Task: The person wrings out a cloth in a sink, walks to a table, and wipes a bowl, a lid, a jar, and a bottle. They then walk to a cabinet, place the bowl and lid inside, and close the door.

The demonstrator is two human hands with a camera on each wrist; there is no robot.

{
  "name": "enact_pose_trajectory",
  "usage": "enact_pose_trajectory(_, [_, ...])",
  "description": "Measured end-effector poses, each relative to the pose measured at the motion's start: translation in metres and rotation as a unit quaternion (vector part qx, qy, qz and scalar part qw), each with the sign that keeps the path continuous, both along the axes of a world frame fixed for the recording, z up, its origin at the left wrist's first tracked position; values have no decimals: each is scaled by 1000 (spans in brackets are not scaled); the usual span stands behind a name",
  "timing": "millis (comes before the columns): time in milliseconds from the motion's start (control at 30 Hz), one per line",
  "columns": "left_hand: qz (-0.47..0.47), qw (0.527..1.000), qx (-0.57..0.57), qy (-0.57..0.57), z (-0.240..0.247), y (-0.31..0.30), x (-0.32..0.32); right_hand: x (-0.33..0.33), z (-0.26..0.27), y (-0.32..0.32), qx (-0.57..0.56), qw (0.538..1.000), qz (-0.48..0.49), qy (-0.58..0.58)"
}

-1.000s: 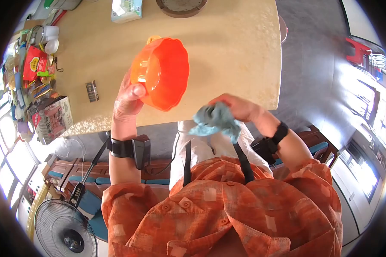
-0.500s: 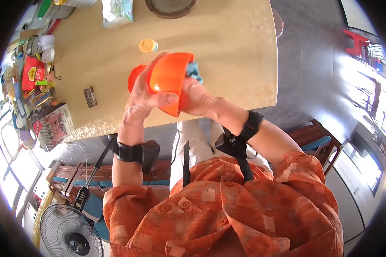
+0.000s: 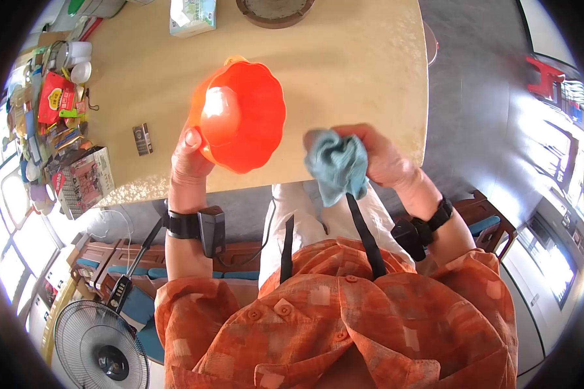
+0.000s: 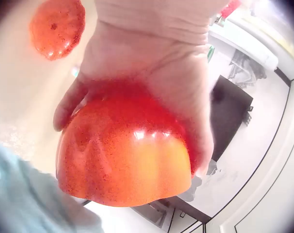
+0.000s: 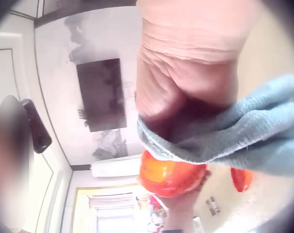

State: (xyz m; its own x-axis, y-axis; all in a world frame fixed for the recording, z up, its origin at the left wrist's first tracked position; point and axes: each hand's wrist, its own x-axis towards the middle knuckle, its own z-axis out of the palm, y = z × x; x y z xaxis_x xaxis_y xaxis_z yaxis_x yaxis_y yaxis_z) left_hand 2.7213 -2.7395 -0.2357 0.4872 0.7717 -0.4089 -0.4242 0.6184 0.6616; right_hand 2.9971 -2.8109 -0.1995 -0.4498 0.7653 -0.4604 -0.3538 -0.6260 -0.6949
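My left hand (image 3: 191,159) grips an orange bowl with a scalloped rim (image 3: 256,117) above the table, its thumb against the outside wall. The bowl is tilted, its opening turned to the right. In the left wrist view the fluted outside of the bowl (image 4: 122,155) sits between thumb and fingers. A crumpled blue-grey cloth (image 3: 336,165) hangs from my right hand (image 3: 383,159), to the right of the bowl and apart from it. The right wrist view shows the cloth (image 5: 224,136) bunched under the fingers, most of which it hides.
A second orange scalloped piece (image 4: 58,29) lies on the table (image 3: 357,71), hidden behind the bowl in the head view. Near the bowl's far edge shows a yellow item (image 3: 235,59). A tissue pack (image 3: 193,16), round brown tray (image 3: 276,23), small dark box (image 3: 143,139) and left-side clutter surround them.
Half a second ago the cloth and right hand were inside the bowl, which faced further right. The right hand has drawn back out to the right; the bowl has turned its inside up toward the head.
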Motion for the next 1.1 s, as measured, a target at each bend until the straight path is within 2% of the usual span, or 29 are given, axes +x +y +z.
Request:
enact_pose_trajectory(33, [-2,1000,11,19,5,-1,7,-3,7,5,0,1000,-3,0])
enact_pose_trajectory(100, [-24,1000,14,6,18,-3,29,-15,19,19,70,992,-75,-66])
enact_pose_trajectory(167, [-42,999,21,-6,18,-5,40,-37,10,34,153,980,-59,-113])
enact_pose_trajectory(200, [-66,997,33,26,10,-9,41,-49,-7,40,337,890,-64,-300])
enact_pose_trajectory(233, [-90,993,46,58,6,-11,42,-58,-21,42,355,870,-44,-340])
enact_pose_trajectory(300, [-83,992,43,81,17,-7,54,-72,-35,27,327,848,-23,-416])
enact_pose_trajectory(333, [-105,985,73,115,19,-4,55,-80,-45,14,330,848,-21,-415])
enact_pose_trajectory(367, [-127,976,99,148,19,-5,56,-87,-54,-3,290,901,-54,-317])
enact_pose_trajectory(400, [-149,974,78,152,11,-11,57,-90,-54,-9,246,942,-84,-214])
enact_pose_trajectory(433, [-142,975,77,153,5,-15,57,-84,-56,-11,247,942,-78,-212])
enact_pose_trajectory(500, [-152,976,83,133,-6,-18,54,-54,-47,-12,165,948,149,-228])
enact_pose_trajectory(567, [-149,980,64,119,-12,-23,47,-26,-51,-15,150,968,173,-106])
enact_pose_trajectory(633, [-94,995,-15,21,-20,-27,42,4,-45,-22,45,936,308,-164])
enact_pose_trajectory(667, [-89,996,-13,19,-28,-29,38,14,-48,-28,47,934,313,-166])
enact_pose_trajectory(700, [-69,995,-44,-50,-38,-34,34,21,-55,-36,-38,969,206,-132])
enact_pose_trajectory(733, [-50,989,-75,-118,-47,-39,31,27,-60,-43,-123,983,94,-96])
enact_pose_trajectory(767, [-46,989,-74,-119,-53,-44,32,29,-58,-44,-122,983,98,-97])
enact_pose_trajectory(833, [-14,976,-136,-172,-63,-58,35,31,-57,-46,-215,975,53,-5])
enact_pose_trajectory(867, [-25,973,-143,-177,-67,-63,38,27,-58,-47,-216,975,54,-4])
enact_pose_trajectory(967, [-63,960,-169,-215,-75,-73,51,8,-66,-50,-145,977,61,-142])
enact_pose_trajectory(1033, [-63,961,-186,-197,-71,-69,52,9,-80,-54,-120,977,64,-162])
enact_pose_trajectory(1100, [-139,975,-165,59,-59,-57,53,10,-89,-56,-156,967,49,-195])
